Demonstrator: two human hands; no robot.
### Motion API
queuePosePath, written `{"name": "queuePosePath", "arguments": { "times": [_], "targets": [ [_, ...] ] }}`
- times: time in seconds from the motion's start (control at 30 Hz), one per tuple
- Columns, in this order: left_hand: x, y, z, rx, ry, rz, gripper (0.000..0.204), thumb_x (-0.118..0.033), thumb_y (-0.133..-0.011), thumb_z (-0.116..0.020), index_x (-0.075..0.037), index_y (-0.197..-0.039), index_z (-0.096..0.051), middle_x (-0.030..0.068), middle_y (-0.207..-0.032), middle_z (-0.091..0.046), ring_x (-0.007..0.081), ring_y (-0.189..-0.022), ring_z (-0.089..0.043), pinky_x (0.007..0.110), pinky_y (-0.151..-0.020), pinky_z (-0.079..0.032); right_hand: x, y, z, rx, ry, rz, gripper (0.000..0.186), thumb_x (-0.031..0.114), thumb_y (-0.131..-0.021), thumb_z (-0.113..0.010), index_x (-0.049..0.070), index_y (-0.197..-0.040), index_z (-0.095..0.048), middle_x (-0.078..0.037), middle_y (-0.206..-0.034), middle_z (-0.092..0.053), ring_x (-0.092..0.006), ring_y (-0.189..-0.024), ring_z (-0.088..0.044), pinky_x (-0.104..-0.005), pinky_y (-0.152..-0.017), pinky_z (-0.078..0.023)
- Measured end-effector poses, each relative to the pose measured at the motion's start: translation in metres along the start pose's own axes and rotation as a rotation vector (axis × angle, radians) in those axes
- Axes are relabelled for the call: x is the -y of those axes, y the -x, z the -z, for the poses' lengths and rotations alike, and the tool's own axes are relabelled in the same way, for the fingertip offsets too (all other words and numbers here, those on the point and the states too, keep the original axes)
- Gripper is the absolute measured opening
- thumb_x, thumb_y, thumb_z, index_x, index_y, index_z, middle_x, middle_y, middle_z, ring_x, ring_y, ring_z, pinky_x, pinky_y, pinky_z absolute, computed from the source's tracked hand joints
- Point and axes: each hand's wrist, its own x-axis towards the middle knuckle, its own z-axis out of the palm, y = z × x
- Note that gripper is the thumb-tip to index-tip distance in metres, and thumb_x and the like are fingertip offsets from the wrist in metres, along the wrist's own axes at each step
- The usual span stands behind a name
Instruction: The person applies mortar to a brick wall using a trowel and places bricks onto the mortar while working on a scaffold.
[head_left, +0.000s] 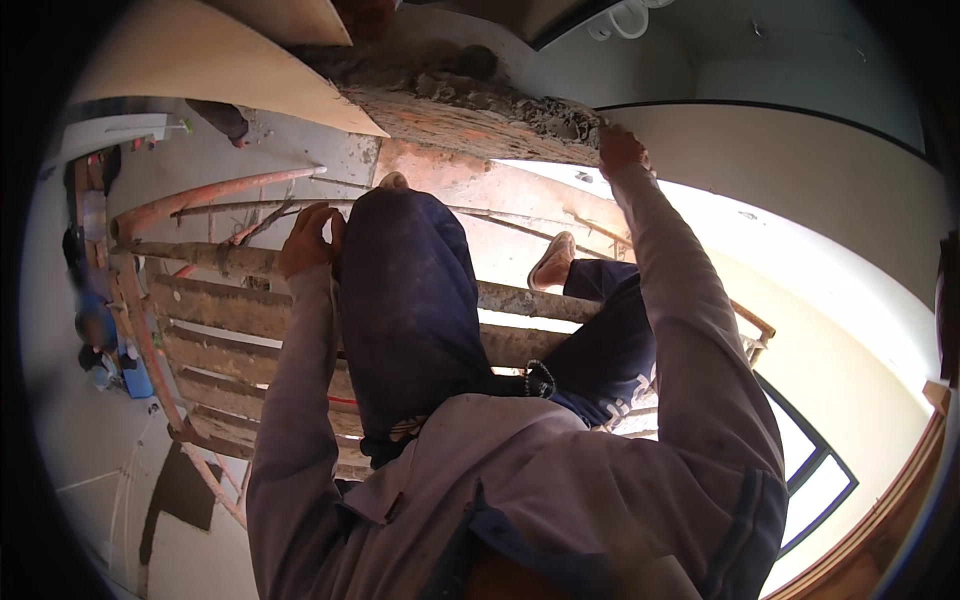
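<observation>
My right hand (625,155) grips the right end of a rough plank (440,117) crusted with grey mortar, high in the view. My left hand (312,240) is beside my left knee, fingers curled; whatever they may hold is hidden. Beneath me is a worn slatted scaffold platform (225,320) with mortar stains. My dark trousers (405,300) cover both bent legs, and a sandalled foot (553,262) shows at the right.
Rusty scaffold tubes (230,190) frame the platform. A tan board (230,65) hangs at upper left. Far below at left are a blue container (136,376) and a blurred person (95,330). A dark-framed window (815,480) is at lower right.
</observation>
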Motion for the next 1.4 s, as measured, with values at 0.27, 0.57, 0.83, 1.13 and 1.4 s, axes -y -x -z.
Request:
{"name": "queuePosePath", "arguments": {
  "times": [0.27, 0.57, 0.83, 1.13, 1.4],
  "targets": [
    [0.006, 0.004, 0.001, -0.03, 0.059, -0.029, 0.016, -0.029, -0.084, -0.065, -0.017, -0.093, -0.069, 0.0016, -0.104, -0.068, 0.0276, -0.086, -0.067, 0.039, -0.072, -0.055, -0.007, 0.064, 0.058, -0.012, 0.097, 0.309, 0.047, 0.004, -0.079, -0.059, 0.011, -0.125, -0.051, -0.014, -0.112, -0.056, -0.0326, -0.104, -0.059, -0.0455, -0.085, -0.053],
    [0.0, 0.007, 0.001, -0.035, 0.061, -0.028, 0.018, -0.025, -0.082, -0.068, -0.017, -0.098, -0.068, 0.0018, -0.105, -0.068, 0.0251, -0.09, -0.067, 0.037, -0.073, -0.055, 0.065, 0.006, 0.059, 0.237, 0.239, 0.3, 0.028, 0.02, -0.092, -0.053, 0.009, -0.114, -0.065, -0.017, -0.121, -0.06, -0.0316, -0.112, -0.06, -0.047, -0.085, -0.054],
    [0.005, 0.011, 0.008, -0.008, 0.078, 0.025, 0.02, -0.028, -0.082, -0.065, -0.015, -0.097, -0.069, 0.0023, -0.108, -0.067, 0.0256, -0.091, -0.066, 0.039, -0.078, -0.054, 0.1, 0.051, 0.116, 0.018, 0.184, 0.579, 0.036, 0.01, -0.085, -0.059, 0.008, -0.121, -0.059, -0.018, -0.108, -0.062, -0.0334, -0.101, -0.063, -0.0429, -0.086, -0.052],
    [0.097, -0.03, -0.087, -0.022, 0.403, 0.104, 0.054, -0.046, -0.079, -0.069, -0.013, -0.12, -0.062, 0.0052, -0.118, -0.064, 0.024, -0.105, -0.063, 0.036, -0.089, -0.049, -0.137, 0.376, 0.163, -0.292, -0.588, 0.053, 0.038, 0.014, -0.08, -0.063, 0.002, -0.116, -0.055, -0.018, -0.102, -0.061, -0.0344, -0.092, -0.061, -0.0393, -0.082, -0.049],
    [0.032, -0.044, -0.023, 0.249, 0.833, 0.287, 0.051, -0.032, -0.092, -0.059, -0.009, -0.136, -0.051, 0.014, -0.134, -0.052, 0.0311, -0.123, -0.048, 0.035, -0.102, -0.039, -0.191, 0.608, 0.061, -0.736, -0.714, -0.793, 0.043, 0.019, -0.09, -0.059, -0.002, -0.124, -0.046, -0.022, -0.109, -0.057, -0.036, -0.094, -0.059, -0.0436, -0.081, -0.047]
  ]
}}
